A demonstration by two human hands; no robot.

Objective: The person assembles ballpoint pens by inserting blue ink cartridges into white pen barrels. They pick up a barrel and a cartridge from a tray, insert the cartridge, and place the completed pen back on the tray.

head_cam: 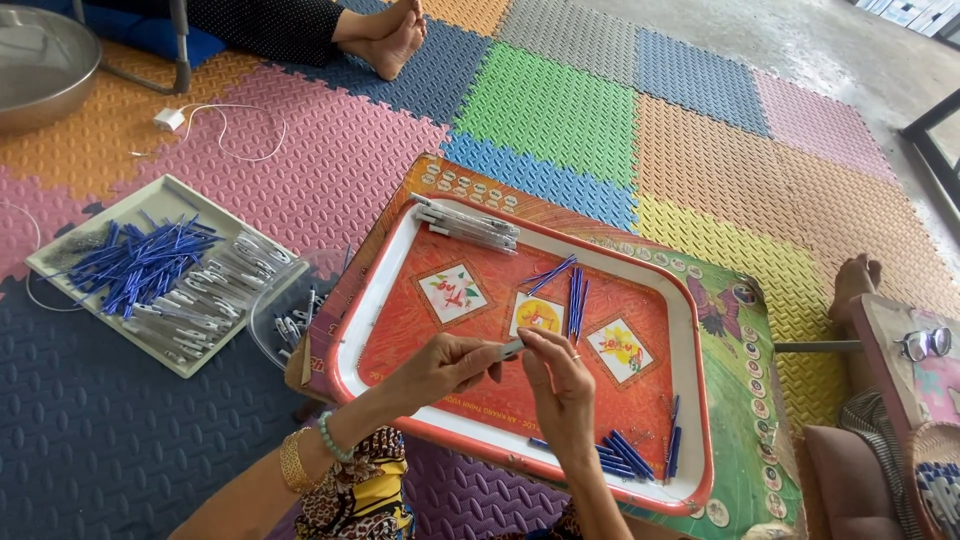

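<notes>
Both my hands meet over a red tray with a white rim (690, 330) that rests on a small colourful table. My left hand (440, 368) pinches a clear grey pen barrel (511, 349) by its end. My right hand (560, 378), a ring on one finger, touches the barrel's other end with its fingertips. On the tray lie a bundle of clear barrels (468, 224) at the far edge, thin blue refills (573, 300) in the middle, and more blue refills (628, 456) at the near right corner.
A white tray (160, 195) of blue refills and clear barrels sits on the foam mats at left, a clear bowl (290, 325) beside it. A metal basin (40, 65), a white charger (168, 119), another person's feet (385, 35) and a foot (855, 280) by eyeglasses (925, 343) lie around.
</notes>
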